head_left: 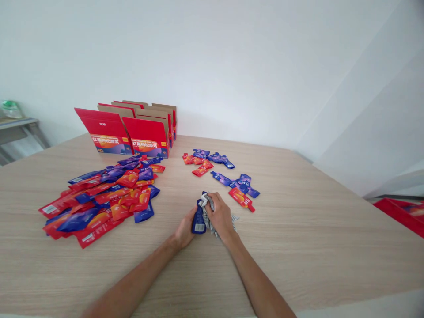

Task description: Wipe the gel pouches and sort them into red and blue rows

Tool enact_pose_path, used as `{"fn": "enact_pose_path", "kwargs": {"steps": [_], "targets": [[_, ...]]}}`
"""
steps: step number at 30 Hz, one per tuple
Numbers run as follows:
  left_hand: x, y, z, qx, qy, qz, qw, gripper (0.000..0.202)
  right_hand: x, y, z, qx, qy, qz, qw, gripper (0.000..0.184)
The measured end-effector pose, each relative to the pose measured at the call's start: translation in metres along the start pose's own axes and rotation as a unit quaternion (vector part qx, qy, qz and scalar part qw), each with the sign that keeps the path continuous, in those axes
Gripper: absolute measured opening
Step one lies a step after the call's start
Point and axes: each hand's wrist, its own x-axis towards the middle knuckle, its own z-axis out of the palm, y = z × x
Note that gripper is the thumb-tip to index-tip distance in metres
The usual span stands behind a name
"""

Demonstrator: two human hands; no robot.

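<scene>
At the middle of the table, my left hand (185, 227) grips the left edge of a blue pouch (199, 220), whose white barcode label faces up. My right hand (220, 215) is closed on a crumpled grey-and-white striped cloth (209, 223), which is pressed against the pouch's upper right part and covers some of it. To the left lies a large heap of red and blue pouches (115, 190). Beyond my hands are two smaller groups: red and blue pouches (202, 161) farther back, and blue ones (243, 183) with a red pouch (241, 198) nearer on the right.
Several open red cardboard boxes (145, 132) stand in rows at the back left, by the white wall. A red box or tray (402, 214) shows at the far right, beyond the table's edge. Another table (16, 123) stands at the far left.
</scene>
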Motion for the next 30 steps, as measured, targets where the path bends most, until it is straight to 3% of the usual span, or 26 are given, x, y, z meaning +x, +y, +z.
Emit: {"fn": "enact_pose_path", "kwargs": {"steps": [7, 10, 15, 18, 21, 27, 30], "targets": [[0.006, 0.03, -0.006, 0.001, -0.004, 0.041, 0.999, 0.048, -0.017, -0.03, 0.02, -0.024, -0.2, -0.119, 0.972, 0.02], [0.006, 0.03, -0.007, 0.016, -0.008, 0.031, 0.999, 0.046, -0.016, -0.031, 0.018, -0.038, -0.185, -0.108, 0.976, 0.018], [0.002, 0.007, -0.004, 0.035, -0.006, -0.005, 0.999, 0.032, -0.003, -0.009, 0.001, -0.018, -0.037, -0.021, 0.999, 0.021], [0.0, -0.003, -0.003, 0.03, -0.028, -0.006, 0.999, 0.032, 0.001, 0.0, -0.004, -0.009, 0.009, 0.002, 1.0, 0.02], [0.0, 0.001, -0.004, 0.028, -0.011, -0.008, 1.0, 0.035, -0.002, -0.004, -0.001, 0.009, -0.023, -0.023, 0.999, 0.021], [0.004, 0.033, -0.006, 0.026, -0.006, 0.032, 0.999, 0.05, -0.015, -0.028, 0.016, -0.001, -0.196, -0.123, 0.973, 0.02], [0.003, 0.04, -0.008, 0.071, -0.016, 0.02, 0.997, 0.048, -0.015, -0.03, 0.016, -0.011, -0.192, -0.117, 0.974, 0.018]]}}
